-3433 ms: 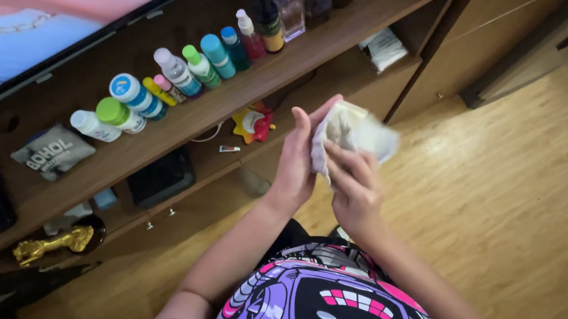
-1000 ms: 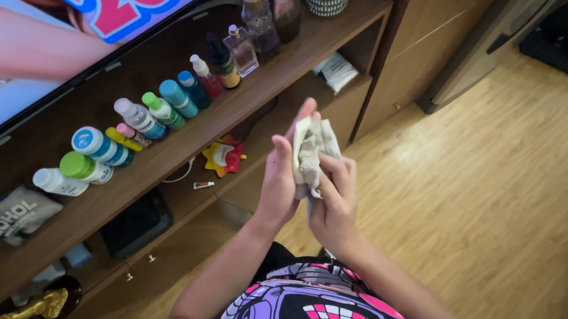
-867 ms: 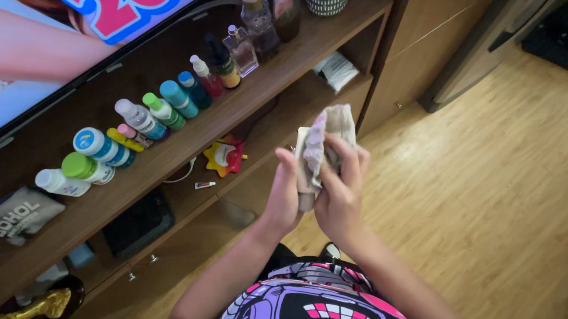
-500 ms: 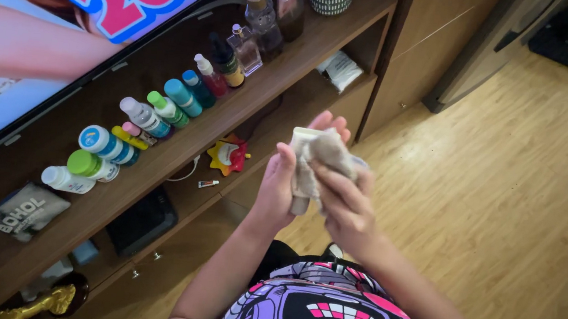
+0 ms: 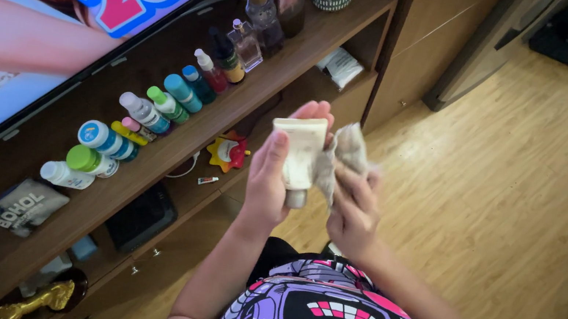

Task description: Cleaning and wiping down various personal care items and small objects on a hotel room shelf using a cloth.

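Fingers of the left hand [image 5: 267, 183] wrap a cream plastic squeeze tube [image 5: 298, 156], cap downward, mid-frame, steadying it. Beside it, right hand [image 5: 354, 210] fingers pinch a crumpled grey cloth [image 5: 340, 158] against the tube, above the wooden shelf [image 5: 174, 150].

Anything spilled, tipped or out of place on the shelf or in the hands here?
No spill or damage shows. Several bottles lie on their sides on the wooden shelf. The left hand holds a cream tube cap-down; the right hand holds a crumpled cloth beside it.
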